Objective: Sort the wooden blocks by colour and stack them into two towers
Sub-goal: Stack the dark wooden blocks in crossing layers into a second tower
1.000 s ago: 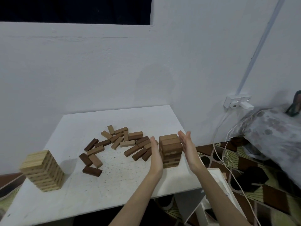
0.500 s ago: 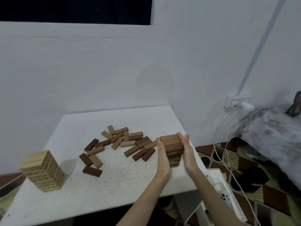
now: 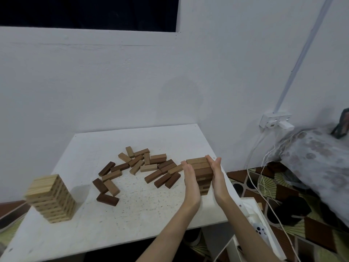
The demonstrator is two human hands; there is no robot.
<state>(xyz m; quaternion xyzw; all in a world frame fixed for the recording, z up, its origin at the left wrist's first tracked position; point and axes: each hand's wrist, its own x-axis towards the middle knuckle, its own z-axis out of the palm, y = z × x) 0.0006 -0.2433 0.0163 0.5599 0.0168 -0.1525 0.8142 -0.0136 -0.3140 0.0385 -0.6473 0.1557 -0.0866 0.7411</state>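
A short tower of brown blocks (image 3: 202, 170) stands near the right edge of the white table (image 3: 132, 214). My left hand (image 3: 190, 180) presses flat against its left side and my right hand (image 3: 217, 174) presses flat against its right side, fingers straight. A taller tower of pale blocks (image 3: 52, 198) stands at the table's left front. Several loose brown and tan blocks (image 3: 139, 169) lie scattered in the middle of the table, some dark, some lighter.
The table's right edge is just beside the brown tower. Past it are white cables (image 3: 264, 178), a wall socket (image 3: 276, 121), a white box (image 3: 258, 224) and a patterned floor. A white wall rises behind the table.
My hands closed in from either side onto the brown tower a second ago and have stayed pressed flat against it, squaring up the blocks. The loose blocks and the pale tower have not moved.
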